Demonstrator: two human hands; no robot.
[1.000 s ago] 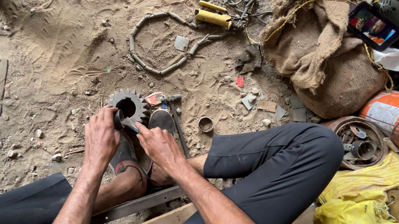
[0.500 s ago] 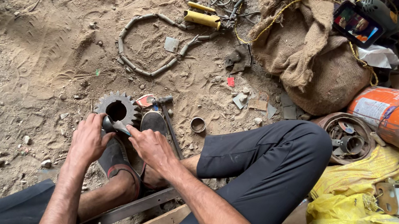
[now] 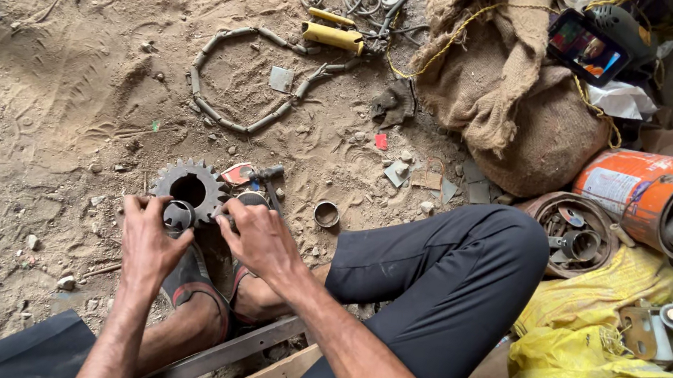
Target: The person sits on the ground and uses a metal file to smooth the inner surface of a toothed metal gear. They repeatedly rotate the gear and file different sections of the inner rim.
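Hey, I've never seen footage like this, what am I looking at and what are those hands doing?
This is one picture from a camera worn on a person's head, looking down at their own bare hands. They sit on sandy ground with their feet tucked in. The left hand and right hand together grip a small dark metal ring, beside a toothed sprocket gear lying in the sand. Around them lie a loop of chain, a small metal ring, a yellow-handled tool, a burlap sack, an orange can on its side, and yellow cloth.

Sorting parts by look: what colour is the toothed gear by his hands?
Dark grey metal gear; the head view shows it.
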